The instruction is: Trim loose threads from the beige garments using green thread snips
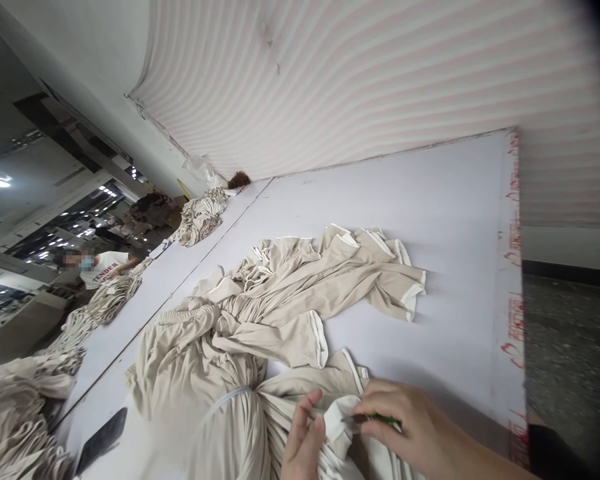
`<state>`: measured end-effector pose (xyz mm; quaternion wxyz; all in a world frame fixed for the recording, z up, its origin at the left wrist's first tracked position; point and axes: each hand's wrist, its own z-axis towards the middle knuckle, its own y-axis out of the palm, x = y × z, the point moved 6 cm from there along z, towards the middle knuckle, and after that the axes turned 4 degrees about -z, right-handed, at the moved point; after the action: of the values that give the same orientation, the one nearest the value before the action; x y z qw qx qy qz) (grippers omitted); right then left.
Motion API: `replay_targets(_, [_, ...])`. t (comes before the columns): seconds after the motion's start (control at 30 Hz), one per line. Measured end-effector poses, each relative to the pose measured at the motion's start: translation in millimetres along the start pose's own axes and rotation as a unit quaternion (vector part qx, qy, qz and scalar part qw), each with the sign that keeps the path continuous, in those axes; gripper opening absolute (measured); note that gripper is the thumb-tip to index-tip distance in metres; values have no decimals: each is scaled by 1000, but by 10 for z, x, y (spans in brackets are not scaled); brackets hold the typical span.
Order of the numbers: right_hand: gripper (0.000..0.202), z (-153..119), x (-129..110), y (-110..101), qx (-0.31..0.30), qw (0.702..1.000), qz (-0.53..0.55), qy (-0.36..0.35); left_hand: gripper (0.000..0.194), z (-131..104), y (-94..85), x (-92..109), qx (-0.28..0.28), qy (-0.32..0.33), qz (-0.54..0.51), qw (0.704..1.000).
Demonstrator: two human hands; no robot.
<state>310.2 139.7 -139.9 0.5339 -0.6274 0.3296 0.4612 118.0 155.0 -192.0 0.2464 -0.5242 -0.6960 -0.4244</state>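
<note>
My right hand [405, 417] is closed around small thread snips [387, 421], with a green part and a dark tip showing; the rest is hidden by my fingers. The tip is at the white hem [341, 417] of a beige garment. To the left of that hem is my left hand [304, 437], its thumb and forefinger apart, beside the cloth; its lower part is cut off by the frame. A bundle of beige garments [195, 360], gathered by a pale tie [230, 397], lies left of my hands. More white-hemmed garment legs [300, 280] spread out beyond it.
The pale table [460, 220] has a right edge with red-printed tape. A dark flat object [103, 440] lies at the lower left. Further beige piles [200, 217] line the far left side. A striped sheet [330, 87] hangs behind. A masked person [110, 267] is in the background.
</note>
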Motion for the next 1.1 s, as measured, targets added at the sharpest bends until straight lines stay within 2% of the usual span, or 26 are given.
replay_targets(0.13, [17,-31,31,-27,-2,999,-24,23,61,-10,12,-18,8,81,65,995])
replay_targets(0.27, [17,-44,1,-29,1,999,-53,7,66,-49,86,-14,-1,139,151,979])
replay_targets(0.37, [11,-42,-53,-14,4,997,-78,-13,75,-39,110,-17,-20,133,184,974])
replay_targets(0.67, [16,-60,-64,34,11,992,-122,-24,84,25,63,-11,-29,70,184,980])
replay_targets(0.77, [17,-68,-44,55,13,992,-119,-28,83,-9,92,41,-18,53,193,980])
replay_targets(0.87, [13,-69,41,26,31,996,-84,-14,71,-58,91,180,-15,72,237,969])
replay_targets(0.93, [11,-66,161,-27,51,998,-37,25,57,-87,110,310,-27,106,329,938])
replay_targets(0.97, [11,-67,230,-58,64,997,-14,50,52,-95,144,360,-38,119,399,908])
replay_targets(1.0, [13,-68,296,-87,76,994,5,74,48,-97,198,390,-50,124,480,867])
replay_targets(1.1, [22,-73,420,-130,86,989,45,113,46,-58,442,360,-71,107,699,704])
